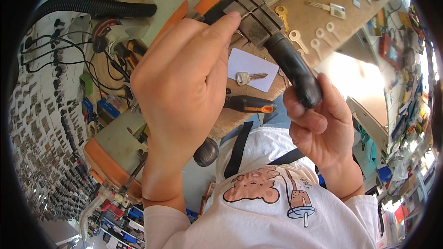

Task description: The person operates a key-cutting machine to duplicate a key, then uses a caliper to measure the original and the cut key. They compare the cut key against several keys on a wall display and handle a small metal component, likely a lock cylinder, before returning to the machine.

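Observation:
My left hand [184,78] reaches up to a dark metal key clamp [254,20], its index fingertip resting on the clamp's upper face. The fingers are bent together, and whatever they pinch is hidden behind the hand. My right hand [323,127] is closed around the lower end of a curved black handle [293,67] joined to the clamp. Below the clamp a silver key with a grey head [243,78] lies on a white card [235,60]. A black tool handle with an orange inset [249,104] sits nearer to me.
Several loose keys [297,39] lie on the brown work surface [339,25] right of the clamp. A ribbed black hose [92,7] and dark cables [57,39] run along the left. Racks of hanging keys [44,124] fill the far left. A round black knob [206,152] stands near my left wrist.

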### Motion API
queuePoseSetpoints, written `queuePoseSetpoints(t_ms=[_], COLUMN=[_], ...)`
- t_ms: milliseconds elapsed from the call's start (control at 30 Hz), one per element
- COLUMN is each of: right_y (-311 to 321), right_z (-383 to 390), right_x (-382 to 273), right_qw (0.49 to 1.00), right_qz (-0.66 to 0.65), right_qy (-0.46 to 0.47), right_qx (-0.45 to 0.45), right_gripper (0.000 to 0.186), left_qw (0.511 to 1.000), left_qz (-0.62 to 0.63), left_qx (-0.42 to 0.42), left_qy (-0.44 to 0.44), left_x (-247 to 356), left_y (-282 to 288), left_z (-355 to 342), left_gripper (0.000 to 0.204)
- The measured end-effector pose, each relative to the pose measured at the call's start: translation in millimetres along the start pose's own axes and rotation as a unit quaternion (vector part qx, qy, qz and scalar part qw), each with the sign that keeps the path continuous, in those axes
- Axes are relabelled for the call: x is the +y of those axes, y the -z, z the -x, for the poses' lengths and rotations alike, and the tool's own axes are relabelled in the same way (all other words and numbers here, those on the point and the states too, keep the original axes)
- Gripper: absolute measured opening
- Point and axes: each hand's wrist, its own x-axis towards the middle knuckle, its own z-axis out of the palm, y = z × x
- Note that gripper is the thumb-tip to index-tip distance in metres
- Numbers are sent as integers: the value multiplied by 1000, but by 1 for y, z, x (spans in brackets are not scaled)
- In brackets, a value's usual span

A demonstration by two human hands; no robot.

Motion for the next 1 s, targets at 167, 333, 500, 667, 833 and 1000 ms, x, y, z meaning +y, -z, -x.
queuePoseSetpoints(t_ms=[167, 333, 500, 667, 833, 1000], right_y=[9, 1, -7, -14, -52, -78], right_z=[-5, -1, -11, -12, -23, -34], right_x=[0, -7, 12, 7, -1, -18], right_qw=[815, 494, 581, 611, 639, 619], right_qz=[499, 727, 618, 587, 563, 608], right_qy=[295, 477, 516, 514, 514, 488], right_qx=[5, 9, 117, 133, 103, 93], right_gripper=[52, 36, 18, 15, 14, 17], left_qw=[1000, 996, 995, 988, 943, 975], left_qz=[-7, 31, 49, 41, 205, 68], left_qx=[15, 53, 54, 96, 46, 135], left_qy=[22, 57, 73, 115, 258, 161], left_x=[1, -1, 1, -22, -51, -30], left_y=[0, -2, 9, 66, 61, 64], left_z=[2, 7, 11, 55, 83, 77], left_gripper=[24, 33, 30, 23, 30, 43])
